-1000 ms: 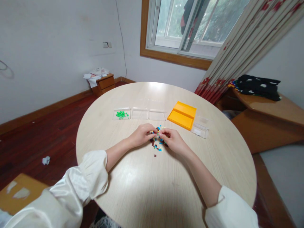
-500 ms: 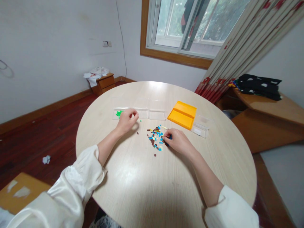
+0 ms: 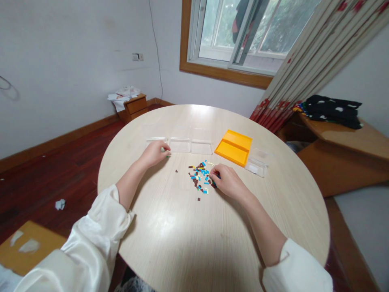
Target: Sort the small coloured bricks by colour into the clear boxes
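Observation:
My left hand (image 3: 154, 155) is at the front edge of the left clear plastic box (image 3: 156, 140) and hides most of it. Its thumb and fingers come together by a small green building brick (image 3: 167, 156), which shows at the fingertips. My right hand (image 3: 228, 181) rests at the right side of a loose heap of tiny brown, blue, yellow and cream building bricks (image 3: 199, 177). Those fingers are curled in a pinch, and what lies between them is hidden. A lone brown brick (image 3: 199, 199) lies in front of the heap.
Two more clear boxes (image 3: 201, 148) stand beside the left one. An orange two-part tray (image 3: 232, 152) sits at the back right, with another clear case (image 3: 256, 167) next to it. The round table's edge curves around everything.
My left hand has moved left and slightly down, over the left box. The green brick that lay alone on the table is now at its fingertips. My right hand has barely moved.

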A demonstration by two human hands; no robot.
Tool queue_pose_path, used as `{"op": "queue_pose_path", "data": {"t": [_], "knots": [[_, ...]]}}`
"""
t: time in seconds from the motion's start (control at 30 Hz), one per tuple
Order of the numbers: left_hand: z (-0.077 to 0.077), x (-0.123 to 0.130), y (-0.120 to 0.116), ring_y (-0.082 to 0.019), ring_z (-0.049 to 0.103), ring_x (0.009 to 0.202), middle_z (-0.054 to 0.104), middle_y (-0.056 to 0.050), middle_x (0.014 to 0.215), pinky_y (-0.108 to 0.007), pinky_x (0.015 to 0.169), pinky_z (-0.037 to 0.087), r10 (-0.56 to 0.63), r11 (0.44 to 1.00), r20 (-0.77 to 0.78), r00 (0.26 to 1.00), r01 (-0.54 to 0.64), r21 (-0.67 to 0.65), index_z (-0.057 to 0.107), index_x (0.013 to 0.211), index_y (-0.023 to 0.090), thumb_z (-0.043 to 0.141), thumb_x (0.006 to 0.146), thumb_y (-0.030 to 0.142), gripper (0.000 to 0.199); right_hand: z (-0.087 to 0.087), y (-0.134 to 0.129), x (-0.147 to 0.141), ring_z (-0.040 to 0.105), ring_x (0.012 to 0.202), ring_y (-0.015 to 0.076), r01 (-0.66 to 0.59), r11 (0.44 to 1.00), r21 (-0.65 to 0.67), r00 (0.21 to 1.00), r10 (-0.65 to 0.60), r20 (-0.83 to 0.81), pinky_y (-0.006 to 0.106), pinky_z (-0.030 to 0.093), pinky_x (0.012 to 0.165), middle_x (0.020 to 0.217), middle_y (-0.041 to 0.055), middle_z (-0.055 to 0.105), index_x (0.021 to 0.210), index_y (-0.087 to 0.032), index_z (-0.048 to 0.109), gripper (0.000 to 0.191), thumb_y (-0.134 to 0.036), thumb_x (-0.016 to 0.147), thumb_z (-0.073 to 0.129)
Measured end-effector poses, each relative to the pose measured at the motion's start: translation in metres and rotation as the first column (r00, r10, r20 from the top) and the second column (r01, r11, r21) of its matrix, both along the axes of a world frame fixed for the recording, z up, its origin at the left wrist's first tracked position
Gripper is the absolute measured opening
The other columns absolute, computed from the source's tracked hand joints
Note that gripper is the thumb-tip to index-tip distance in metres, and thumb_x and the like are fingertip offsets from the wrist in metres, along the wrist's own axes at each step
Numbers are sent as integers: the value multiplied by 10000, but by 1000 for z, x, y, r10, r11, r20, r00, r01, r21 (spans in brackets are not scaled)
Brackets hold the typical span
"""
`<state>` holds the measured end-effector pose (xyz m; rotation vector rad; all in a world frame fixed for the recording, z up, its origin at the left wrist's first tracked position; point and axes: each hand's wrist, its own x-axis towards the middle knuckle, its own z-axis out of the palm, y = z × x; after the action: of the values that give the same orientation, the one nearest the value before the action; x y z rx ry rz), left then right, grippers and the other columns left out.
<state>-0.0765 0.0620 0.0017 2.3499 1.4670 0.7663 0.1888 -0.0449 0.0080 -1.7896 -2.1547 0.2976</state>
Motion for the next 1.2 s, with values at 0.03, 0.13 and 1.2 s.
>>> {"op": "queue_pose_path", "data": {"t": [0.03,0.13,1.2], "knots": [[0,-1,0,-200,599,763,682,-91,829,-317,751,446,-30,1000,-47,998,29,-8,706,771,151,599,705,206,137,-1,1,0,558,714,156,3,1000,20,1000,-3,-17,251,366,644,760,60,643,704,-170,592,157,-135,788,464],[1,-3,0,-210,605,751,683,-112,859,-335,751,455,-66,998,-159,985,62,-34,721,814,153,613,707,212,164,-1,2,0,556,712,159,29,999,42,996,-25,-81,256,376,648,758,61,636,735,-167,584,154,-149,798,445],[-1,51,-41,-102,493,602,655,-22,728,-233,588,398,-249,944,324,913,304,-129,675,826,144,583,742,195,135,2,0,-8,590,679,152,43,986,162,866,44,-498,281,452,667,716,24,654,725,-184,596,90,-262,737,552]]}}
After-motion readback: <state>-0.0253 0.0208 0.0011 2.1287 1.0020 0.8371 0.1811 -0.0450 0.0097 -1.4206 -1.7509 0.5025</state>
